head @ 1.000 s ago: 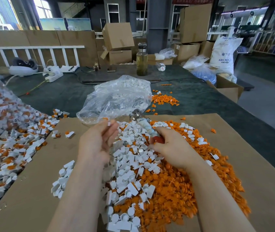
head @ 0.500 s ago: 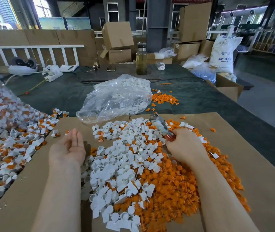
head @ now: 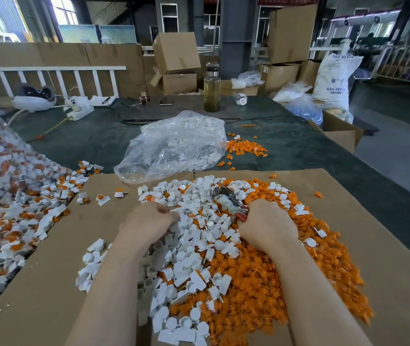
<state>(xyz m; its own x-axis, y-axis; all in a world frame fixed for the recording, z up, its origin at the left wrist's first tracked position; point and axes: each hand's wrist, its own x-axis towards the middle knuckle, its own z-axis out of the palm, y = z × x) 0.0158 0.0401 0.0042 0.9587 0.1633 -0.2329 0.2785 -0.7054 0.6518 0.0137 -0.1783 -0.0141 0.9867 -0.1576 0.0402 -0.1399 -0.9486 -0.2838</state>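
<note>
The right hand (head: 269,224) is curled tight round the red handle of a taped tool (head: 229,201), whose metal head points far and left over the heap. The left hand (head: 149,222) has its fingers and thumb bent down into the white pieces (head: 194,245), closing on some of them; the fingertips are buried, so which piece it has cannot be told. The step in hand looks like picking one white piece to bring to the tool. It would go best if the left hand comes up with a single piece pinched by its flat tab, so the round cup is free and faces the tool. The tool should wait low and steady just right of the pick, so the piece has only a short way to go. The orange caps (head: 261,290) lie touching the white heap on its right and near side, all on the cardboard sheet (head: 373,233), so a cap is close when needed. Joined white-and-orange parts (head: 11,221) are heaped at the left, and a clear bag (head: 174,146) of white parts lies beyond.
</note>
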